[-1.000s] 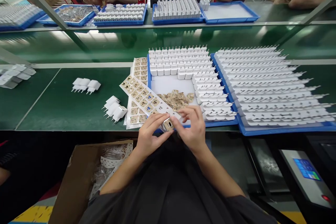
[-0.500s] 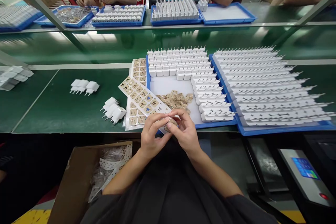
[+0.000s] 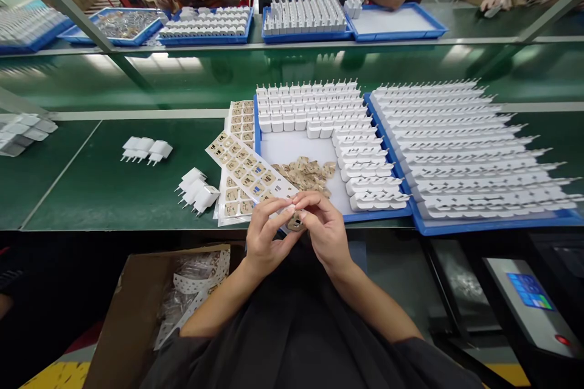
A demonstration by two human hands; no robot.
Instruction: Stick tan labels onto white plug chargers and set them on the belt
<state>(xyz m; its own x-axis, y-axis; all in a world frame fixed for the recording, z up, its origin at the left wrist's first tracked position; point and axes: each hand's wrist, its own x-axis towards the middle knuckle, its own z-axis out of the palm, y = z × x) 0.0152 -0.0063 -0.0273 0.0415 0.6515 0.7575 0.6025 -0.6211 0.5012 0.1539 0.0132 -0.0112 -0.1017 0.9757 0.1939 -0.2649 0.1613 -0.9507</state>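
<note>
Just in front of the bench's near edge, my left hand (image 3: 269, 234) and my right hand (image 3: 326, 231) meet with bent fingers around a small plug charger (image 3: 286, 229). Most of it is covered by my fingers. On its face turned towards me lies a tan sticker (image 3: 296, 222) with dark cut-outs, touched by my right thumb. Beyond my fingers, a loose pile of tan pieces (image 3: 310, 173) lies in a blue tray (image 3: 374, 217). White plug chargers (image 3: 310, 110) stand along its back and right side. A sheet of tan stickers (image 3: 249, 167) slants over the tray's left edge.
A second blue tray (image 3: 438, 230) full of chargers adjoins on the right. Small groups of chargers (image 3: 146, 149) lie on the green bench (image 3: 91, 194) to the left. An open cardboard box (image 3: 123, 304) stands below. Co-workers sit behind more trays (image 3: 396, 34) across the bench.
The tan-stickered face between my hands shows more, and my right thumb has shifted right along it. Across the bench, the co-workers' hands have moved.
</note>
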